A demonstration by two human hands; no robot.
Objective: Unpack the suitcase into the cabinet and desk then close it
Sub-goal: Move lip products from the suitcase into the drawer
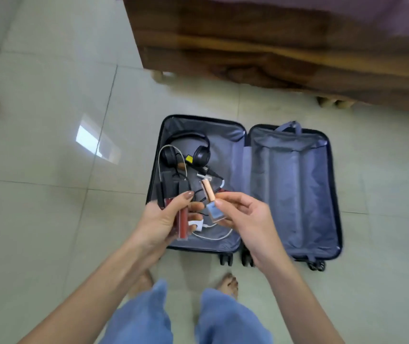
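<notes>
Suitcase (295, 184) lies open, left half holding headphones (193, 151), cables (171, 157)

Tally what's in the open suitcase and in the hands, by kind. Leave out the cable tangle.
headphones: 1
white charger plug: 1
gold-capped bottle, held by the right hand: 1
red tubes, held by the left hand: at least 2; blur may hide more
Total: at least 5

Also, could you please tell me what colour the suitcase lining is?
Greyish blue; the suitcase lining shows best in the head view.
</notes>
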